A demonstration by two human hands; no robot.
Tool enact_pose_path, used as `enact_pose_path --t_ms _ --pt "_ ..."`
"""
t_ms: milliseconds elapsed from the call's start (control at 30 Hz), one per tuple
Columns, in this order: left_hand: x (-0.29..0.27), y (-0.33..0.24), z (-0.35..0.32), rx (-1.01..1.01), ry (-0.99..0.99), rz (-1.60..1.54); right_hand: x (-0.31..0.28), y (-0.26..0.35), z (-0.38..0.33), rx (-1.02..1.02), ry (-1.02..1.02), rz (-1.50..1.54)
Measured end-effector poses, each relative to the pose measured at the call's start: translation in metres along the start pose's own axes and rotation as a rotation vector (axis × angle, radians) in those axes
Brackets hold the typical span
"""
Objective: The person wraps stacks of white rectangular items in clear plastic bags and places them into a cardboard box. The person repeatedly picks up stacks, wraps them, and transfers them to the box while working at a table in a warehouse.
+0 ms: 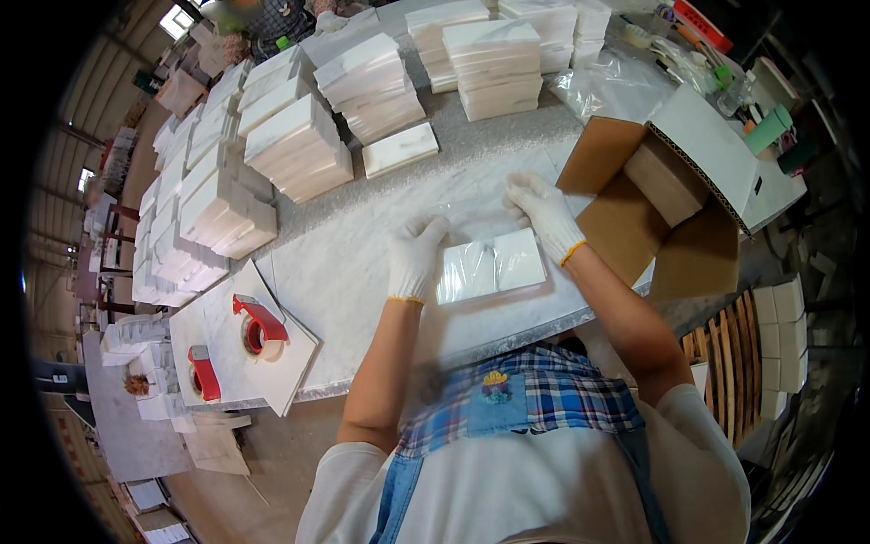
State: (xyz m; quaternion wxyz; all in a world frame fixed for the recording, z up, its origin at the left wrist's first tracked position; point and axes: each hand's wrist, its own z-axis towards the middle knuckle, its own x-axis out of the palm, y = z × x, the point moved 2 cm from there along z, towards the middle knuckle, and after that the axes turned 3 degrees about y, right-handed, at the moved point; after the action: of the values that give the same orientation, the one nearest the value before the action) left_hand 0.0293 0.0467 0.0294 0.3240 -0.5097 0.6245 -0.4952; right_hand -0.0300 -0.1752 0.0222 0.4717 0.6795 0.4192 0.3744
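Both gloved hands work at one white tile (494, 265) lying flat on the grey worktable (362, 272), close to the table's near edge and just in front of the person's body. Left hand (417, 257) lies fingers-down on the tile's left end, pressing the clear plastic bag (471, 238) against it; whether the fingers pinch the film or only rest on it cannot be told. Right hand (544, 213) sits at the far right corner, fingers curled and gripping the bag's edge above the tile. Judging by this, the step in hand is sleeving the tile in its bag, and it looks about half done, since film already glints over the left part. Next comes a steady pull of the film along the tile while the left hand holds it from sliding. Both forearms come up from the lower edge, elbows bent, wrists turned down toward the table. An open cardboard box (689, 172) stands just right of the hands, stacks of white tiles (299, 145) lie beyond, and two red tape dispensers (258, 326) sit well to the left.
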Motion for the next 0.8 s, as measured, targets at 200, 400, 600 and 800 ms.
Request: enact_pose_path --t_ms 200,400,600,800 --pt "-0.01 0.016 0.015 -0.042 0.005 0.047 0.007 0.016 -0.001 0.182 0.034 0.005" --pt "-0.014 0.014 0.024 -0.07 0.055 0.086 -0.006 -0.005 0.016 0.04 0.123 -0.141" --pt "-0.031 0.012 0.051 0.107 0.035 0.737 -0.012 -0.022 0.026 -0.015 0.134 -0.408" --pt "-0.025 -0.056 0.113 0.515 -0.211 1.726 -0.016 -0.02 0.025 0.066 0.193 -0.478"
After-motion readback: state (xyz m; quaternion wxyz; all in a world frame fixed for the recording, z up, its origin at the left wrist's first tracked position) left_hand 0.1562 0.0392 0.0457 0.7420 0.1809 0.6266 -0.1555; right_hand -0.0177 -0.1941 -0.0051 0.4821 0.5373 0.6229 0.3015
